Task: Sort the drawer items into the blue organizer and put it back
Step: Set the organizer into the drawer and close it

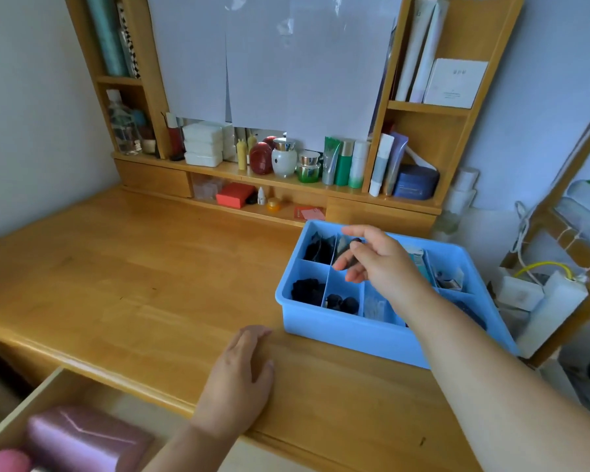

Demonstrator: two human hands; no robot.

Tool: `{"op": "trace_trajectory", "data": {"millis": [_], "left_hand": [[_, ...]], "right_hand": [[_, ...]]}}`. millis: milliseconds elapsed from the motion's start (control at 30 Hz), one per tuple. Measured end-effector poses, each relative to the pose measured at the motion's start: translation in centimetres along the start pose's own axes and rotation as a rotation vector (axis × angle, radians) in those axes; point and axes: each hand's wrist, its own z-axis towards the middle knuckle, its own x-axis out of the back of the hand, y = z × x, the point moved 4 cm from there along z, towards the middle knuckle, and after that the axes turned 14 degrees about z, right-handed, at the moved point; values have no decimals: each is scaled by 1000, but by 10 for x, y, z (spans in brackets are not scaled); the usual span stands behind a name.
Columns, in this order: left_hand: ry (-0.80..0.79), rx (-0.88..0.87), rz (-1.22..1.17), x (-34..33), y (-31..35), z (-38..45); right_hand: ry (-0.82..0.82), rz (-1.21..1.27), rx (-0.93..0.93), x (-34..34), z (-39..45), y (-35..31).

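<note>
Desk: a wide wooden desk [143,267] fills most of the view; a wooden shelf unit [423,107] stands at its back edge.
Drawer: the drawer [65,396] under the desk front is pulled open at the lower left; a pink satin pouch [82,441] lies inside it.
Organizer: the blue organizer [338,330] stands on the desk top at the right, near the right edge, not in the drawer. It is divided into compartments.
Organizer contents: dark items [309,291] lie in the left compartments, front and back; a clear packet is in a front middle one; small boxes are at the far right.
Right hand: the right hand [372,257] is above the back middle compartments, and thumb and fingers pinch a small dark item [355,243]. What the item is, I cannot tell.
Left hand: the left hand [239,373] rests flat on the desk front edge, fingers relaxed, holding nothing, just beside the organizer.
Shelf items: jars, tubes and bottles [341,161] stand in a row on the shelf.
</note>
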Motion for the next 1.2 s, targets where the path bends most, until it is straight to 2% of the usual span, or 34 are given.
{"op": "trace_trajectory", "data": {"millis": [133, 233, 300, 367, 467, 567, 600, 667, 733, 767, 867, 933, 1000, 1067, 1133, 1200], "left_hand": [[21, -26, -15, 0, 0, 0], [23, -40, -23, -2, -3, 0], [29, -38, -30, -5, -6, 1], [46, 7, -86, -5, -9, 0], [106, 118, -269, 7, -5, 8], [186, 149, -278, 27, 11, 36], [201, 116, -209, 34, 20, 47], [215, -123, 42, 42, 47, 67], [46, -389, 273, 29, 73, 81], [-86, -451, 383, 16, 80, 85], [-388, -449, 701, -13, 80, 97], [-461, -468, 827, -20, 83, 105], [-540, -410, 805, -21, 84, 111], [-549, -328, 746, -19, 84, 115], [-475, -287, 667, -13, 83, 113], [-349, -268, 484, -5, 79, 110]], "right_hand": [[-158, -88, -125, -36, 17, 9], [-221, -412, -177, -44, 18, 17], [-97, -493, -44, -33, 15, 9], [53, -422, 77, -13, 5, -1], [172, -369, 113, 30, -23, -1], [322, -533, 93, 93, -54, 10], [372, -588, 61, 113, -63, 14], [447, -624, -34, 145, -76, 26], [469, -583, -108, 158, -81, 38], [456, -554, -129, 158, -81, 42], [407, -430, -171, 154, -76, 53], [395, -397, -179, 153, -71, 56], [385, -404, -184, 154, -66, 59], [392, -408, -209, 155, -62, 61], [405, -414, -226, 157, -59, 62], [412, -414, -233, 160, -54, 63]]}}
